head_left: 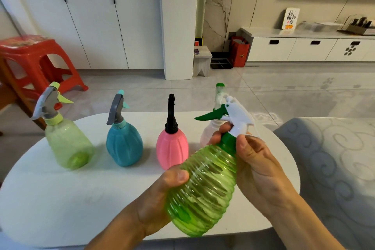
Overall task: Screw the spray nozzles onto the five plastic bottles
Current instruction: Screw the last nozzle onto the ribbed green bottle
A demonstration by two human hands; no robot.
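Note:
I hold a ribbed green bottle (205, 184) tilted above the white table (81, 199). My left hand (160, 199) grips its body from the left. My right hand (249, 158) pinches the dark green collar under the white spray nozzle (235, 115) with the green trigger, which sits on the bottle's neck. On the table stand a pale green bottle (68, 142) with a grey nozzle, a blue bottle (123, 144) with a grey nozzle, a pink bottle (172, 148) with a black nozzle, and a clear whitish bottle (211, 130) partly hidden behind the held one.
A red plastic stool (38, 63) stands on the floor at the left beyond the table. A patterned grey cushion (334, 168) lies at the right. White cabinets and a low drawer unit (304, 48) line the back.

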